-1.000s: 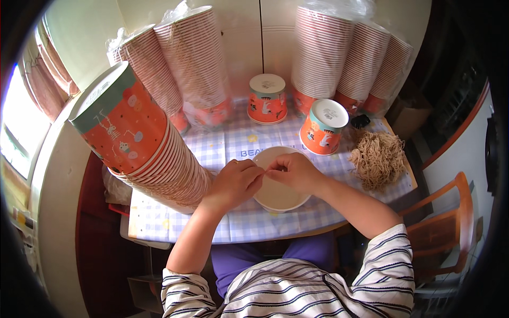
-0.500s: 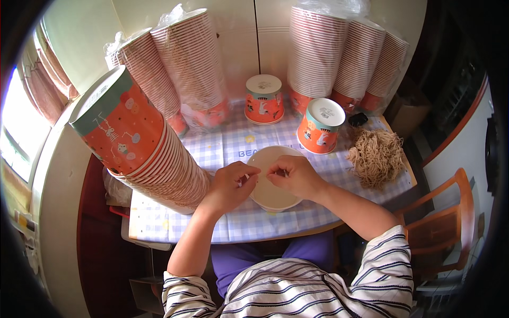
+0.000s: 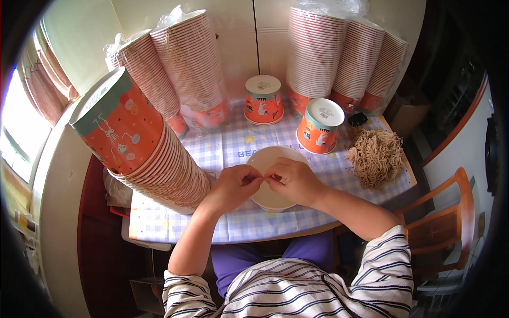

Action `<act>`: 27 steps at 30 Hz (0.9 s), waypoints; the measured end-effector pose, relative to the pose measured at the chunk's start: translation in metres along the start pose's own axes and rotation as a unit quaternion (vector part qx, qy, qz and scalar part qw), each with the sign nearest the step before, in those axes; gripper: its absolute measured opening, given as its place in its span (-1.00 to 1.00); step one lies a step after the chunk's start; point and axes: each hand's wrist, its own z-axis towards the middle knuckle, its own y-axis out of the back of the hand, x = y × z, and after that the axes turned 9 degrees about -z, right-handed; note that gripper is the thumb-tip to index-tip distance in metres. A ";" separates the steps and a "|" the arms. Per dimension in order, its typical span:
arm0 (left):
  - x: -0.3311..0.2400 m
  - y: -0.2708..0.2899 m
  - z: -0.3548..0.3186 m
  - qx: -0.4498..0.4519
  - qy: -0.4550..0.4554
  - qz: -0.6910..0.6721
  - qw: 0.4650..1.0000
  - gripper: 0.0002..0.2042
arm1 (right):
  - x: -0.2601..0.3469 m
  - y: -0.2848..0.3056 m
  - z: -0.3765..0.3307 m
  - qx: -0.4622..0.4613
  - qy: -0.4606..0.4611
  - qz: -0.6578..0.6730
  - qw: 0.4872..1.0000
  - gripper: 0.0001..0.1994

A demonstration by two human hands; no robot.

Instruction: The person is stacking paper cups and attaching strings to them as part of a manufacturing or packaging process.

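Note:
Fingertips meet over a pale, round paper tub point(image 3: 271, 155), which stands mouth up at the table's near middle. My left hand point(image 3: 232, 186) is closed in a pinch above the tub's left side. From the right, my right hand point(image 3: 295, 180) is pinched too, its fingertips touching or almost touching the left ones. Whatever lies between the fingers is too small or hidden to name. Close by my left forearm rises a tall nested stack of orange paper tubs point(image 3: 127, 130), bottoms up. A tangled heap of tan string point(image 3: 375, 159) lies to the right.
Two orange tubs stand upside down beyond my hands, one farther back point(image 3: 263, 107) and one nearer right point(image 3: 318, 133). Plastic-wrapped tub stacks line the back left point(image 3: 191, 69) and back right point(image 3: 316, 53). A checked cloth point(image 3: 212, 225) covers the table; a wooden chair point(image 3: 435, 228) stands right.
My hands have come together: the fingertips, a little apart before, now meet over the tub. The tubs and the string heap have not moved.

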 end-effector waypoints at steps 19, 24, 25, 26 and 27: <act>0.014 0.005 0.008 -0.077 -0.215 0.164 0.960 -0.89 | -0.016 -0.018 0.016 0.112 -0.185 0.158 0.963 -0.87; 0.021 0.019 0.023 -0.123 -0.108 0.152 0.975 -0.81 | -0.032 -0.029 0.026 0.071 -0.235 0.080 0.966 -0.81; 0.031 0.023 0.025 -0.125 -0.108 0.153 0.974 -0.81 | -0.034 -0.033 0.027 0.072 -0.232 0.081 0.967 -0.81; 0.042 0.027 0.029 -0.118 -0.096 0.135 0.979 -0.80 | -0.036 -0.036 0.028 0.070 -0.229 0.060 0.969 -0.81; 0.050 0.028 0.033 -0.111 -0.084 0.117 0.983 -0.80 | -0.038 -0.039 0.029 0.069 -0.227 0.039 0.971 -0.80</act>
